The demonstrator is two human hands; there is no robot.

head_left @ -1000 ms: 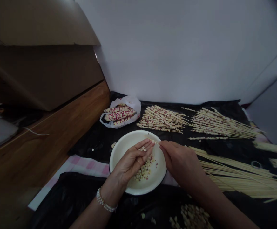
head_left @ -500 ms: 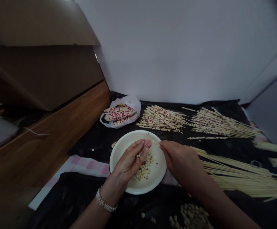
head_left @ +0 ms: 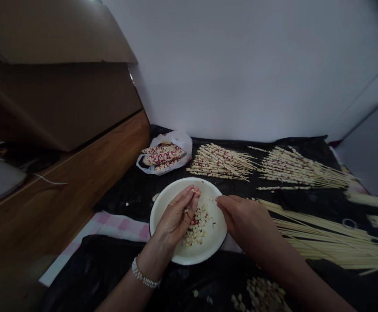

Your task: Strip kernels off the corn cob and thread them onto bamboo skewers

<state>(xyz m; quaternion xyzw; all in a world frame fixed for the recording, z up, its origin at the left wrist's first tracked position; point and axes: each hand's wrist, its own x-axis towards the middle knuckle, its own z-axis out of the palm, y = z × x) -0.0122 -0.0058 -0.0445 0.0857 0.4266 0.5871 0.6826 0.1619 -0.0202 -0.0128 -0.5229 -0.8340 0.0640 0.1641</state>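
My left hand (head_left: 179, 213) is above the white bowl (head_left: 158, 216), thumb and fingers pinched together at a corn kernel (head_left: 193, 190). More kernels show in its curled palm. My right hand (head_left: 242, 216), at the bowl's right rim, grips a thin skewer. The skewer's bare tip (head_left: 197, 192) reaches the left fingertips, and a few kernels (head_left: 210, 199) are on it close to the right fingers. Most of the skewer is hidden by the right hand. Loose pale and dark red kernels (head_left: 195, 234) lie in the bowl.
Speckled corn cobs (head_left: 164, 156) sit in a plastic bag (head_left: 184, 141). Two piles of kernel-threaded skewers (head_left: 219, 162) lie by the wall. Bare skewers (head_left: 332, 242) are at right, beside stripped cobs (head_left: 371, 200). Kernels (head_left: 263, 294) are heaped near me. A cardboard box (head_left: 62, 99) stands at left.
My left fingertips have moved slightly left, away from my right hand. The skewer's bare tip now shows between the hands, with kernels sitting nearer the right fingers.
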